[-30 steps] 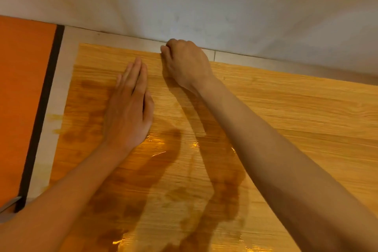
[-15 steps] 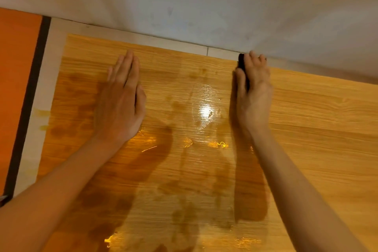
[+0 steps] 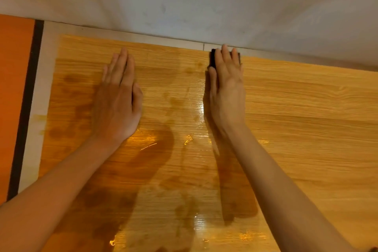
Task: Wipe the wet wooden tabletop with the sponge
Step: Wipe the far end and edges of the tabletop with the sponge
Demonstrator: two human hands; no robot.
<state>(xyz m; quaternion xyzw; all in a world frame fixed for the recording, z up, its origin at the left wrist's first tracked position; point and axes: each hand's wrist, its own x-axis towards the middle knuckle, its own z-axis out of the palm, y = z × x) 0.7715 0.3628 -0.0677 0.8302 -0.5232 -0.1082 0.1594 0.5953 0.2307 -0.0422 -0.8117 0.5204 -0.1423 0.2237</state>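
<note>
The wooden tabletop (image 3: 296, 129) fills the view, with a glossy wet sheen and dark damp patches down its middle and left. My right hand (image 3: 227, 92) lies flat near the far edge, pressing a dark sponge (image 3: 212, 58) onto the wood; only the sponge's black edges show past the fingers. My left hand (image 3: 118, 102) rests palm down on the table to the left, fingers together, holding nothing.
A grey wall (image 3: 204, 2) rises right behind the table's far edge. A pale border strip (image 3: 41, 98), a black line (image 3: 26, 108) and an orange surface (image 3: 12, 98) run along the left side.
My right hand has slid the sponge from beside the left hand rightward along the far edge, and its fist has flattened out. The left hand has stayed put.
</note>
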